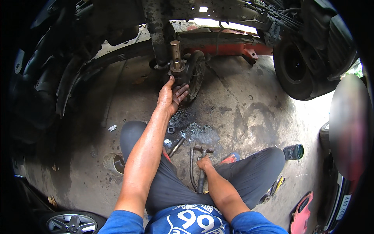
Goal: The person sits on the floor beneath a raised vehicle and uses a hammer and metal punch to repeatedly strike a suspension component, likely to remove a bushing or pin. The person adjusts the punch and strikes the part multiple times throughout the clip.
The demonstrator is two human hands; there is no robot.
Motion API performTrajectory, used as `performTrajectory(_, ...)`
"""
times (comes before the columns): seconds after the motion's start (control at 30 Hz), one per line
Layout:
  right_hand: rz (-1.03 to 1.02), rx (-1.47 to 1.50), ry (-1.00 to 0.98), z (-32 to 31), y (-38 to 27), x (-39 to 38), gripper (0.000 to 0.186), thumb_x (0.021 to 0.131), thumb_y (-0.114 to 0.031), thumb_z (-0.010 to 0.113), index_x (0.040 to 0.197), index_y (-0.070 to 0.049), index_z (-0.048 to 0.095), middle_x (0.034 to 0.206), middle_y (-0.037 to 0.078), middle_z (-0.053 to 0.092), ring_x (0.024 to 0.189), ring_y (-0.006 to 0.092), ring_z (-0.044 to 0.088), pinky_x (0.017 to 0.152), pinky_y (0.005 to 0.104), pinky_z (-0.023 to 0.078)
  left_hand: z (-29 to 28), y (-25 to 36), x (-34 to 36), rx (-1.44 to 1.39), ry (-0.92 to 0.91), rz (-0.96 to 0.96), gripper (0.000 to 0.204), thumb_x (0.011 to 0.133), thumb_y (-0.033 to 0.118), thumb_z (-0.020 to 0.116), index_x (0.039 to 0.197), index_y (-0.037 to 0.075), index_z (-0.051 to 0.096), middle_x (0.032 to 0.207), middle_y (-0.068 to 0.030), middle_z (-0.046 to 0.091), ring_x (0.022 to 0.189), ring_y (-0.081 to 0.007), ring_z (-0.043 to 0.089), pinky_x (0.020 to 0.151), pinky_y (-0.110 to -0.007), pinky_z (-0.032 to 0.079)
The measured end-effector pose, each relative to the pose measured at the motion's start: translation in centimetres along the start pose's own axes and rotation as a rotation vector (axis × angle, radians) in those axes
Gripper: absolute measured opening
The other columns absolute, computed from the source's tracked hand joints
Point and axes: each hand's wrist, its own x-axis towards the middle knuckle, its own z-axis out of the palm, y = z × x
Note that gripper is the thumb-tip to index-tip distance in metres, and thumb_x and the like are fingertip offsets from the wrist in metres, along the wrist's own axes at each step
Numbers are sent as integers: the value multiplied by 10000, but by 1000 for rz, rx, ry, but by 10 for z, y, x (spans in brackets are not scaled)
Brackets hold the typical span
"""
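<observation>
My left hand [173, 93] is raised under the vehicle, thumb and curled fingers on a dark metal housing [180, 77]. An upright bronze-coloured metal cylinder [175, 50] stands on that housing, beside a round, grimy hub plate [198, 74]. Low between my legs, my right hand [205, 163] is closed on a T-shaped steel tool [201, 177] like a heavy hammer. A bent black bar [192, 168] lies alongside it, with a short steel rod [177, 146] and a dark ring [171, 130] on the stained concrete near my left knee.
The undercarriage [117, 17] arches overhead, with a tire [292, 68] at upper right. A dark jar [293, 151], yellow-handled tools [279, 184] and a red plastic piece [300, 213] lie at my right. An alloy wheel [72, 223] is at lower left, a small can [115, 163] left of me.
</observation>
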Motion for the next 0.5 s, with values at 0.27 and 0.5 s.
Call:
performTrajectory(0.27,161,871,-258,-56,-26,-14,187,876,-116,617,967,47,599,664,150,590,497,261,564,482,411,501,-4,0,6,-52,46,-23,420,981,399,618,1235,75,535,1175,-135,608,1026,-259,655,888,-406,545)
performTrajectory(0.5,-118,1175,-148,-216,-112,-155,202,954,-240,650,952,-58,564,664,33,524,484,133,479,419,295,415,30,-17,-62,864,14,-86,622,1000,501,532,1365,-3,514,1180,-203,655,1071,-281,646,916,-437,516)
